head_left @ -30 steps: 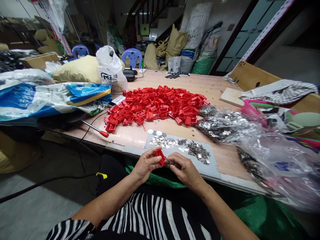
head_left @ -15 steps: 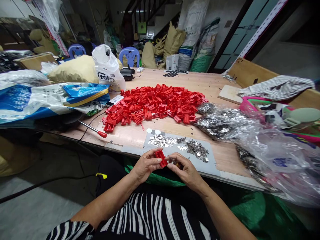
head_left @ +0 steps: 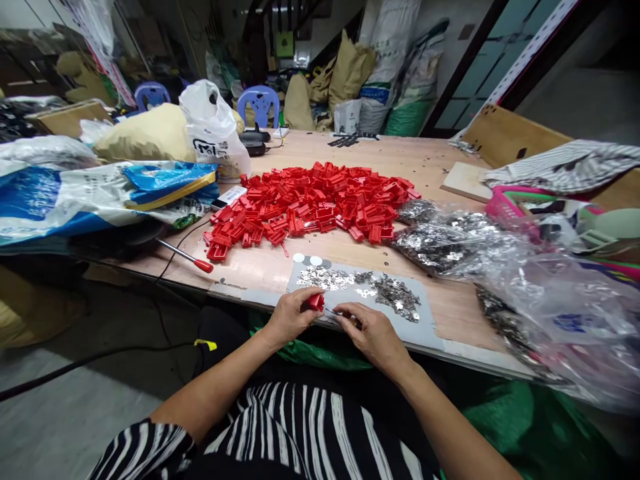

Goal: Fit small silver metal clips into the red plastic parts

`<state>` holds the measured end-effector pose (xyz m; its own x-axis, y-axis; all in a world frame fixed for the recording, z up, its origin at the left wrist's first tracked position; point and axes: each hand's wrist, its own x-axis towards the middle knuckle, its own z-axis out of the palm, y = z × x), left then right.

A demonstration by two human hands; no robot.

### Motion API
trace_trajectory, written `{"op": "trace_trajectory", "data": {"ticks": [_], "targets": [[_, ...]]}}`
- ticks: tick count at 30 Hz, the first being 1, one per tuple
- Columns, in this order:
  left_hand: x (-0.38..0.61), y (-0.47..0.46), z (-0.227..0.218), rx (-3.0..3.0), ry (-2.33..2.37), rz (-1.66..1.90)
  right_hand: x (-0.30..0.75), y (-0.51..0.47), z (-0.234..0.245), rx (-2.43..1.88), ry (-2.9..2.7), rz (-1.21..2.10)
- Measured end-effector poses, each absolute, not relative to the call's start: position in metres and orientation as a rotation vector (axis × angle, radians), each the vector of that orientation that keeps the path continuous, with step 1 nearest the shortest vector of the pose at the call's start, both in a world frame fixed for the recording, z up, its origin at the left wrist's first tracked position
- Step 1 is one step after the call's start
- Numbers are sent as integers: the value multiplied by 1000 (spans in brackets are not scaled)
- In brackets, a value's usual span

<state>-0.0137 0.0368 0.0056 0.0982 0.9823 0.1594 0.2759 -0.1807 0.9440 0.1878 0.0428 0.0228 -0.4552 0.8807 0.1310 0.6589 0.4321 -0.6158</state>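
My left hand [head_left: 294, 316] is closed around a red plastic housing [head_left: 316, 302], held just over the table's front edge with its open end turned toward my right hand. Between the fingers of my right hand [head_left: 369, 331] is a thin metal-tipped hand tool [head_left: 332, 312]; its tip points at the housing, and I cannot tell whether they touch. Most of its handle is hidden in my grip. Beyond both hands lies a grey mat [head_left: 426, 319] bearing small silvery metal plates [head_left: 325, 278] and a darker heap of metal pieces [head_left: 397, 297].
A wide pile of red plastic housings [head_left: 320, 203] covers the table's middle. To the right are clear bags of metal parts [head_left: 450, 243] and a pink basket [head_left: 505, 207]. On the left lie a red-tipped lever [head_left: 203, 265], a phone-like device [head_left: 231, 197] and sacks [head_left: 145, 137].
The red housing has tilted in my left hand, so its end now faces right. Both hands have shifted slightly up, and the tool's tip now points left at the housing's end.
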Motion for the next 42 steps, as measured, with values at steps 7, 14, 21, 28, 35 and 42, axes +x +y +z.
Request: {"op": "trace_trajectory", "data": {"ticks": [7, 14, 21, 28, 35, 42], "targets": [[-15, 45, 3, 1585, 1213, 1104, 183, 49, 20, -1262, -2326, 615], [-17, 47, 0, 1591, 1192, 1092, 177, 44, 16, -1327, -2391, 458], [-16, 48, 0, 1616, 1187, 1093, 167, 36, 15, -1415, -2392, 357], [-17, 48, 2, 1522, 1198, 1094, 155, 39, 21, -1475, -2329, 429], [-19, 47, 1, 1591, 1169, 1095, 171, 41, 23, -1448, -2243, 520], [-21, 47, -3, 1692, 1146, 1071, 169, 38, 20, -1470, -2355, 475]]}}
